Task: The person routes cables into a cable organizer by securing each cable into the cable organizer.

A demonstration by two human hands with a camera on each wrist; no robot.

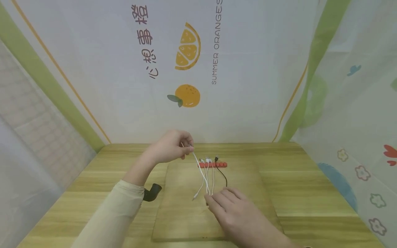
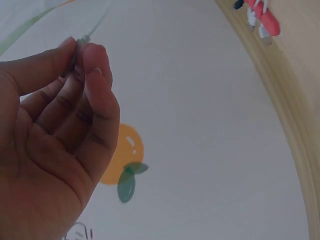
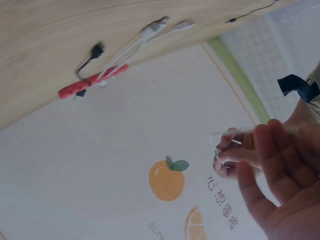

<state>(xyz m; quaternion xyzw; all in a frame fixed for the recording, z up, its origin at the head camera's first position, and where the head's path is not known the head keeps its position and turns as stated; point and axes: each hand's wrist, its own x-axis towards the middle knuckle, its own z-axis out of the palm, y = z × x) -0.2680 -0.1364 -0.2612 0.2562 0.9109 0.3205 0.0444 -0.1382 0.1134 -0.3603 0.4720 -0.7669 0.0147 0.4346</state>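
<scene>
My left hand is raised at the back of the table and pinches the plug end of a white cable between thumb and fingertips. In the left wrist view the plug shows between the fingers. A red cable holder sits at the back of the board, with several white cables and one black cable in it. My right hand is over the front ends of these cables. The right wrist view shows its fingers loosely extended, with nothing visible in them.
A wooden board lies on the wood-grain table. One white plug lies on the board left of the right hand. A printed white curtain hangs behind the table. A black bent piece sticks out at the left wrist.
</scene>
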